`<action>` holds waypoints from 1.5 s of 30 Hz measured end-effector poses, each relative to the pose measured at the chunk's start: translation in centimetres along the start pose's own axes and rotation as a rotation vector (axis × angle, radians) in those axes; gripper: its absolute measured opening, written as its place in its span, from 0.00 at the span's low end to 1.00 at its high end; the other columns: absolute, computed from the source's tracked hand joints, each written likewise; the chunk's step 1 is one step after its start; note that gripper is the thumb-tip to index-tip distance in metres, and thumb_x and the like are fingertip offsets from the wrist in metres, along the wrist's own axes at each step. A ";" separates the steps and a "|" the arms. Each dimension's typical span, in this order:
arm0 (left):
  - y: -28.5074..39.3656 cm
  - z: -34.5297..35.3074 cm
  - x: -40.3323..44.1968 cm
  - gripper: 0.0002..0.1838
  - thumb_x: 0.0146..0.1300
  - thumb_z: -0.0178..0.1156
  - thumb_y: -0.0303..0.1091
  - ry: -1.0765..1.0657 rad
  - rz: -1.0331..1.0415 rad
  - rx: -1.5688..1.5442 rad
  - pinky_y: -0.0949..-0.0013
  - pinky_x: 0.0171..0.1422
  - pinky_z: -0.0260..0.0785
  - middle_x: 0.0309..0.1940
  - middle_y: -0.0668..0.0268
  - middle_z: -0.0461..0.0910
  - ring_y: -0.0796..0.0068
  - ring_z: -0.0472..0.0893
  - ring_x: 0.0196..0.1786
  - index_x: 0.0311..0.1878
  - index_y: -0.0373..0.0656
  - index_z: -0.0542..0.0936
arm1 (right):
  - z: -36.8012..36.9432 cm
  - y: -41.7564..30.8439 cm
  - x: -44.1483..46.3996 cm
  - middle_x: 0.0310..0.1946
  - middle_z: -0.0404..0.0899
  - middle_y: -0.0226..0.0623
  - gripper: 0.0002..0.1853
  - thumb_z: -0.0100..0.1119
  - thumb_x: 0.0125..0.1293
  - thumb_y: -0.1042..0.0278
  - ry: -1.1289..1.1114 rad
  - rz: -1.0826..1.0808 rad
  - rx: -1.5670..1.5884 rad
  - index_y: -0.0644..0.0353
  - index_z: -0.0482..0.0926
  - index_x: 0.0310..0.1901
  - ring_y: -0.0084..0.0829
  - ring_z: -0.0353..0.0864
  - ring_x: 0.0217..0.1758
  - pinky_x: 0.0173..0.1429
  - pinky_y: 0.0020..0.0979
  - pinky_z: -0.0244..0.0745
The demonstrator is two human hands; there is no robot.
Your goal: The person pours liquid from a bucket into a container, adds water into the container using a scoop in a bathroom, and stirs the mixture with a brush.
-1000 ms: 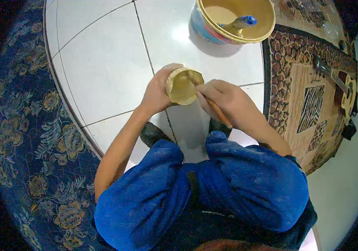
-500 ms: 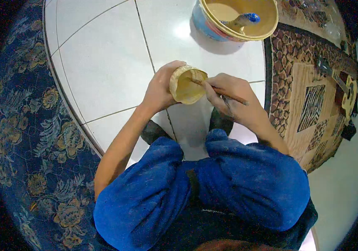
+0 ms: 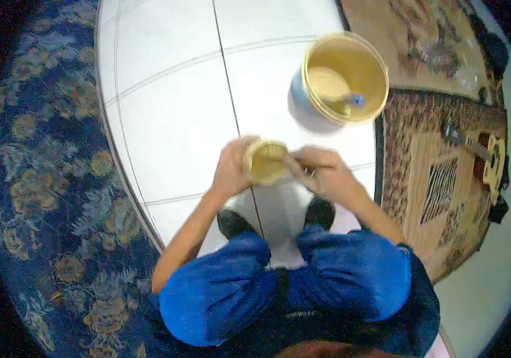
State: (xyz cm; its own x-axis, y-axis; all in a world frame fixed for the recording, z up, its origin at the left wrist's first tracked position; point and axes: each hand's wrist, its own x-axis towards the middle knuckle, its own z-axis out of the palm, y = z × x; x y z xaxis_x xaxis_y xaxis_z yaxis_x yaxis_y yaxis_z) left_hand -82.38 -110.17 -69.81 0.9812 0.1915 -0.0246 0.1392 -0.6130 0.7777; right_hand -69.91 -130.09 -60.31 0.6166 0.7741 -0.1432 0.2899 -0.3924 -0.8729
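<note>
A cream-yellow cup (image 3: 265, 170) is tilted with its open mouth toward me, above the tiled floor. My left hand (image 3: 230, 169) wraps round its left side. My right hand (image 3: 332, 177) is closed on a thin brown stick (image 3: 283, 157), whose tip reaches into the cup; motion blur hides the tip's shape. Beyond the hands stands a bucket (image 3: 381, 77) with a cream rim and blue outside. Pale liquid lies in it, and a blue-ended tool (image 3: 356, 99), seemingly a brush, leans inside.
White tiles (image 3: 166, 137) lie between a dark blue floral carpet (image 3: 58, 197) on the left and an animal-print rug (image 3: 411, 161) on the right. A guitar (image 3: 494, 164) rests at the far right. My bent knees in blue trousers (image 3: 208, 286) are below my hands.
The view has shifted, so bucket, cup and hands all appear lower. Both hands keep their holds on the cup and the stick, and the stick's tip stays inside the cup.
</note>
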 end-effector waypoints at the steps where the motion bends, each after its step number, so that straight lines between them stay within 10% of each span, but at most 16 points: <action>1: -0.3 -1.1 0.3 0.41 0.38 0.82 0.47 0.024 0.063 -0.028 0.53 0.68 0.67 0.57 0.56 0.80 0.52 0.78 0.61 0.58 0.44 0.78 | -0.2 -0.4 1.0 0.30 0.83 0.47 0.13 0.65 0.69 0.61 -0.006 -0.068 -0.037 0.64 0.85 0.39 0.44 0.85 0.34 0.41 0.38 0.80; 19: 30.5 -29.9 -7.0 0.46 0.34 0.85 0.44 0.150 -0.157 -0.096 0.50 0.63 0.70 0.54 0.56 0.80 0.50 0.79 0.58 0.60 0.41 0.75 | -12.4 -40.3 -2.9 0.36 0.82 0.44 0.10 0.70 0.64 0.70 0.009 0.122 0.186 0.65 0.84 0.44 0.39 0.84 0.40 0.48 0.33 0.80; 23: 37.0 -34.6 -10.7 0.33 0.43 0.80 0.47 0.127 -0.210 -0.018 0.51 0.65 0.69 0.51 0.60 0.82 0.52 0.79 0.57 0.54 0.48 0.81 | -13.5 -46.9 -5.4 0.37 0.83 0.45 0.09 0.71 0.63 0.70 -0.107 0.275 0.217 0.66 0.83 0.39 0.37 0.86 0.41 0.47 0.33 0.81; 36: 56.8 -39.7 -19.6 0.44 0.37 0.80 0.41 0.714 -0.735 -0.115 0.49 0.71 0.62 0.60 0.57 0.76 0.51 0.72 0.67 0.63 0.47 0.73 | -18.7 -59.2 -7.5 0.39 0.80 0.41 0.10 0.69 0.61 0.80 -0.626 -0.267 0.013 0.67 0.80 0.43 0.30 0.85 0.40 0.46 0.30 0.85; 45: 65.6 -30.3 -28.3 0.47 0.36 0.78 0.41 1.035 -0.942 -0.118 0.50 0.70 0.66 0.62 0.56 0.75 0.52 0.73 0.66 0.65 0.45 0.71 | -17.6 -63.7 -15.5 0.36 0.84 0.43 0.10 0.70 0.61 0.77 -0.991 -0.598 -0.199 0.68 0.80 0.43 0.33 0.88 0.38 0.46 0.31 0.84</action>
State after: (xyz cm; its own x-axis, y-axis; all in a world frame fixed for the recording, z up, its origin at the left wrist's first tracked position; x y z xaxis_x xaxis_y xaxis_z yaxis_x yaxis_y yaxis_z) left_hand -105.12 -132.59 0.96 -0.0221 0.9910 -0.1321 0.6182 0.1173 0.7772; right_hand -85.01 -125.85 5.73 -0.4707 0.8751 -0.1120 0.5034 0.1621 -0.8487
